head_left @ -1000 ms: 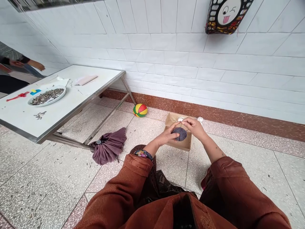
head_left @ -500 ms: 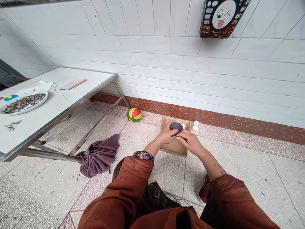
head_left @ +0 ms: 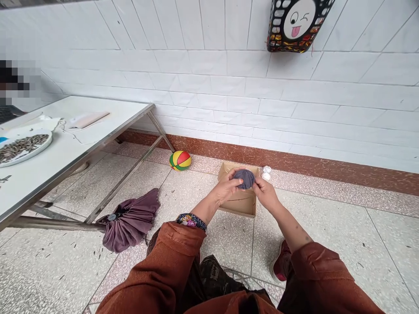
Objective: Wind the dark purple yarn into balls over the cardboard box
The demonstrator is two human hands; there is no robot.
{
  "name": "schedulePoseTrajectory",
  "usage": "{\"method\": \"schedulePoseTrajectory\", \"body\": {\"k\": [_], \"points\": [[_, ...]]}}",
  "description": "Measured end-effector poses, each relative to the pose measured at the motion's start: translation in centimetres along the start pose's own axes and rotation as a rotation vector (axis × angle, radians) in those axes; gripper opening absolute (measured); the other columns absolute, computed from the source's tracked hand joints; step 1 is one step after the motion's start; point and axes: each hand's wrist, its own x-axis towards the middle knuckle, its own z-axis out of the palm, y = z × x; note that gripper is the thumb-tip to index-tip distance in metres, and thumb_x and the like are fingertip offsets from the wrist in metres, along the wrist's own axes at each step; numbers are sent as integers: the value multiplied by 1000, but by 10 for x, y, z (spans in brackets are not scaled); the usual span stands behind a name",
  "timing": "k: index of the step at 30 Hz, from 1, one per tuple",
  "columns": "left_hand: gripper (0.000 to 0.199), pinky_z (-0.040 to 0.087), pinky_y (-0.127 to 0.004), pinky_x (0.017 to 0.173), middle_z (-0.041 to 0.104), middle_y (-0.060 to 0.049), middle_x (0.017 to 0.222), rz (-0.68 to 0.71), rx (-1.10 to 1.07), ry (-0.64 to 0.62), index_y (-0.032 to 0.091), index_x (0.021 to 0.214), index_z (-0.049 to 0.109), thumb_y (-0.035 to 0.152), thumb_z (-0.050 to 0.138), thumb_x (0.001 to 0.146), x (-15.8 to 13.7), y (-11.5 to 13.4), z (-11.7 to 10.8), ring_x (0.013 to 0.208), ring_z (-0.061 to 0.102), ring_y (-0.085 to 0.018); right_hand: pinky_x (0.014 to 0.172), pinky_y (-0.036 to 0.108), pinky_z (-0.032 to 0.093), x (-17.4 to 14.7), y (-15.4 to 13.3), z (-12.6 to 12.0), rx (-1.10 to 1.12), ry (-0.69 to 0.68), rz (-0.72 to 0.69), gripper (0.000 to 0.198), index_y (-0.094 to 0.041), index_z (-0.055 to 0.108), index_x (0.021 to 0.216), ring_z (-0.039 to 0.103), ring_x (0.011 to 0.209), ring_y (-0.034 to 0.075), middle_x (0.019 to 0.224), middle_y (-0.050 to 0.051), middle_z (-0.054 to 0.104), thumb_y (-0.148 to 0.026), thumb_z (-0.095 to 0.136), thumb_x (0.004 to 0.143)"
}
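A ball of dark grey yarn (head_left: 245, 179) is held above an open cardboard box (head_left: 240, 209) on the floor. My left hand (head_left: 229, 183) wraps round the ball from the left, thumb across its front. At the ball's right edge, my right hand (head_left: 264, 192) is closed in a pinch on the yarn; I cannot make out whether it grips a loose strand. A thin dark strand lies inside the box. Two small white balls (head_left: 266, 173), perhaps yarn, rest on the floor beside the box, close to the wall.
A white table (head_left: 108, 126) on metal legs stands at left, bearing a plate of seeds (head_left: 24, 148). Under its near edge lies a folded purple umbrella (head_left: 132, 222). A coloured ball (head_left: 180, 161) sits by a table leg. On the wall hangs a black basket (head_left: 297, 26).
The grey yarn ball has turned and shows more fully between my hands. My right hand has shifted from its lower front to its right edge. A person appears at far left.
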Motion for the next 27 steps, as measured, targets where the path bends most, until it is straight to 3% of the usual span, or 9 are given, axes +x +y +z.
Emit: {"method": "schedulePoseTrajectory", "body": {"k": [6, 9, 12, 15, 18, 20, 24, 27], "points": [[50, 50, -32, 85, 65, -6, 112, 74, 161, 221, 19, 113, 60, 28, 79, 67, 19, -4, -9, 100, 61, -19, 72, 31, 49, -18, -25, 2, 26, -255, -155, 25, -22, 65, 86, 62, 75, 18, 81, 3, 67, -37, 50, 100], [52, 47, -34, 92, 65, -5, 109, 73, 335, 273, 19, 113, 60, 24, 79, 65, 21, -11, -13, 102, 60, -20, 68, 30, 48, -19, -36, -6, 77, -288, -184, 25, -22, 67, 86, 60, 70, 17, 77, 2, 65, -39, 54, 99], [61, 45, -36, 95, 65, -4, 106, 19, 425, 177, 19, 122, 58, 22, 78, 64, 18, -19, -12, 100, 59, -20, 72, 32, 50, -13, -35, -19, 149, -187, -150, 25, -23, 69, 87, 63, 75, 19, 81, 3, 69, -42, 58, 97], [73, 45, -36, 92, 64, -4, 104, -30, 455, -9, 22, 135, 53, 21, 78, 66, 11, -23, -9, 96, 59, -19, 76, 34, 50, -4, -24, -28, 187, -23, -77, 25, -23, 70, 86, 63, 80, 20, 84, 4, 70, -43, 60, 96], [78, 45, -36, 93, 63, -5, 108, -47, 365, -202, 26, 143, 51, 24, 79, 70, 5, -23, -3, 100, 59, -21, 76, 34, 49, 2, -10, -29, 156, 85, -3, 25, -23, 70, 84, 62, 78, 20, 81, 3, 68, -44, 61, 94], [76, 46, -36, 93, 63, -7, 115, -58, 219, -251, 29, 143, 51, 27, 78, 72, 3, -20, 2, 106, 59, -22, 73, 33, 48, 4, -1, -25, 140, 106, 52, 27, -22, 69, 80, 61, 75, 20, 78, 3, 67, -45, 61, 93], [67, 48, -34, 94, 61, -8, 126, -24, -11, -143, 28, 137, 57, 27, 78, 73, 4, -10, 8, 110, 60, -22, 64, 29, 47, -2, 9, -13, 93, 73, 126, 29, -22, 65, 80, 59, 69, 19, 73, 2, 65, -43, 54, 94], [61, 50, -32, 91, 62, -8, 122, 59, -58, 9, 24, 129, 60, 24, 78, 71, 8, -5, 7, 108, 61, -20, 66, 30, 48, -10, 7, -3, 27, -12, 58, 26, -22, 64, 84, 62, 72, 20, 76, 3, 67, -40, 50, 97]]}}
